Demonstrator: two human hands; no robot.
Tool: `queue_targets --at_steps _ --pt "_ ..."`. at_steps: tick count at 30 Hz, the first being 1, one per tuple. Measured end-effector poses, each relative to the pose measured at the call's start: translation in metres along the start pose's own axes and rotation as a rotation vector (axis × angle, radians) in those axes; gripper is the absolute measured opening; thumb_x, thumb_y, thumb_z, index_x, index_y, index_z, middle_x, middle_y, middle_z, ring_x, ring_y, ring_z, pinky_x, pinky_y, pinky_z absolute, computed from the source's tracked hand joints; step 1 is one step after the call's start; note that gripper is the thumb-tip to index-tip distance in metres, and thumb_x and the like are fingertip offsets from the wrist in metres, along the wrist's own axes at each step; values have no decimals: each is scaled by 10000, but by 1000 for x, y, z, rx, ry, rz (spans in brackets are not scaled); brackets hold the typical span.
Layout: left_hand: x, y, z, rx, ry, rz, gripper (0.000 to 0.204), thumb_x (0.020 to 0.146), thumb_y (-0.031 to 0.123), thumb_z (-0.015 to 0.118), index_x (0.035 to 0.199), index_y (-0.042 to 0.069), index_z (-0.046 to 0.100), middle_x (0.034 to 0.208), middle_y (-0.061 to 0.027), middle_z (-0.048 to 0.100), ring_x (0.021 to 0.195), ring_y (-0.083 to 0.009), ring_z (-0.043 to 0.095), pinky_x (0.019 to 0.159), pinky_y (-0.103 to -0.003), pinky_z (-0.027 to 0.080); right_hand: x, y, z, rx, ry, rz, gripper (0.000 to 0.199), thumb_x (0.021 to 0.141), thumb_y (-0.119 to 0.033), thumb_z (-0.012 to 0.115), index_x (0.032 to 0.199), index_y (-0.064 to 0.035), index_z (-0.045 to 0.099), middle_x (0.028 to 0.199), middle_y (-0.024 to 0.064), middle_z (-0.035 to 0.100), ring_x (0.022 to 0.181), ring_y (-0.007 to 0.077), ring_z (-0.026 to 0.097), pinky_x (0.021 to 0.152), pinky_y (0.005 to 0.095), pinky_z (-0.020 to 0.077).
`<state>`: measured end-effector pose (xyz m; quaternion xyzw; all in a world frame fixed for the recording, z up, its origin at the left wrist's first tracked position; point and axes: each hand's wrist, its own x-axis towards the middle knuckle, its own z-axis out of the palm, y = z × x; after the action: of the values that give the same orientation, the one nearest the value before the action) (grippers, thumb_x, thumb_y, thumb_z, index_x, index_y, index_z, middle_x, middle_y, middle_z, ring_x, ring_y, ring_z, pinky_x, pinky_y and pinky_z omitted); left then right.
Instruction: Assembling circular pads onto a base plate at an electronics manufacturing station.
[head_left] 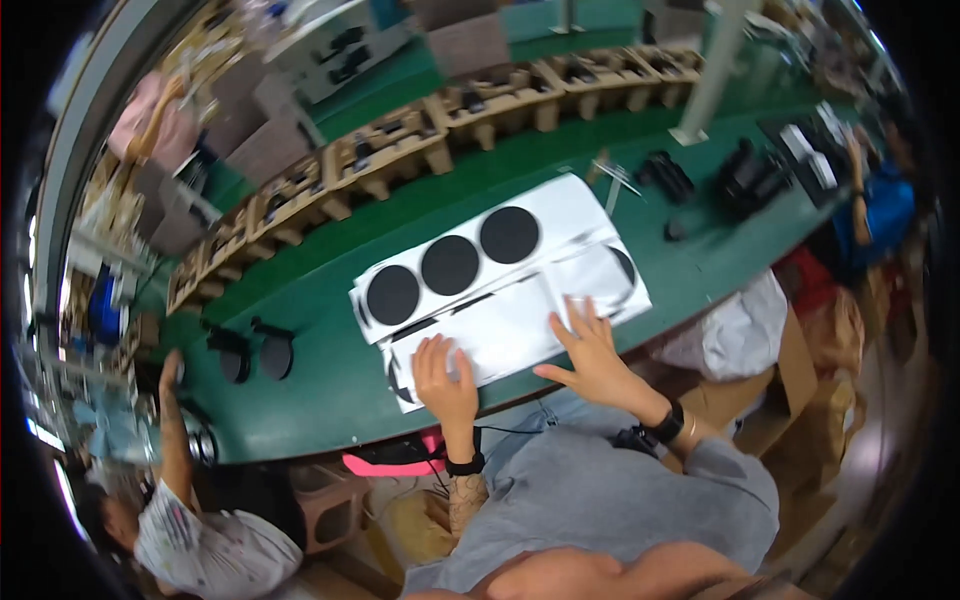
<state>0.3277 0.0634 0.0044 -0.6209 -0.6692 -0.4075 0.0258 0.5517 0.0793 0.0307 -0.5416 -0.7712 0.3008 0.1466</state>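
From the head camera, the left hand (pixel 445 375) is lying flat, fingers loosely curled, pressing on the near edge of a white sheet (pixel 500 325) on the green workbench (pixel 330 375), gripping nothing. The right hand (pixel 592 355) is spreading open, fingers splayed, palm down on the same sheet. Just beyond, three black round discs (pixel 450 265) are sitting in a row on another white sheet. A co-worker's arm (pixel 172 430) is reaching up at the far left.
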Motion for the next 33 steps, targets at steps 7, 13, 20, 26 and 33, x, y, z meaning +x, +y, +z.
queue_targets --at_steps 7,13,20,26,33 --pt "18 4 18 159 94 53 347 879 194 537 1115 -55 589 1273 -210 520 1272 -412 380 1054 -530 258 12 63 -65 225 789 -104 431 861 -128 624 1273 -27 548 1181 183 587 1054 269 571 907 337 434" --pt "17 -2 18 316 -19 58 327 870 177 569 1097 -57 592 1283 -197 512 1279 -404 370 1031 -521 296 -39 296 -75 -6 1695 698 471 807 -126 622 1216 92 540 1297 314 462 1227 416 449 961 378 419" --pt "11 -12 20 300 -11 -24 311 886 198 575 1090 -35 608 1281 -172 524 1277 -368 391 1022 -469 333 -82 504 67 -196 465 916 323 824 -183 471 713 72 634 884 304 625 869 440 598 892 448 445" --pt "8 -16 11 290 -13 -38 296 860 175 594 1083 -19 607 1240 -181 548 1239 -389 413 1016 -472 332 -53 496 46 -1 796 780 278 805 -188 521 921 5 684 941 230 661 918 378 619 847 406 473" --pt "3 -11 6 299 -3 -86 269 844 152 602 1062 -7 615 1238 -153 560 1222 -378 440 1009 -457 343 -20 346 -17 14 1519 625 198 781 -34 526 920 -5 665 922 147 662 857 285 623 797 352 486"
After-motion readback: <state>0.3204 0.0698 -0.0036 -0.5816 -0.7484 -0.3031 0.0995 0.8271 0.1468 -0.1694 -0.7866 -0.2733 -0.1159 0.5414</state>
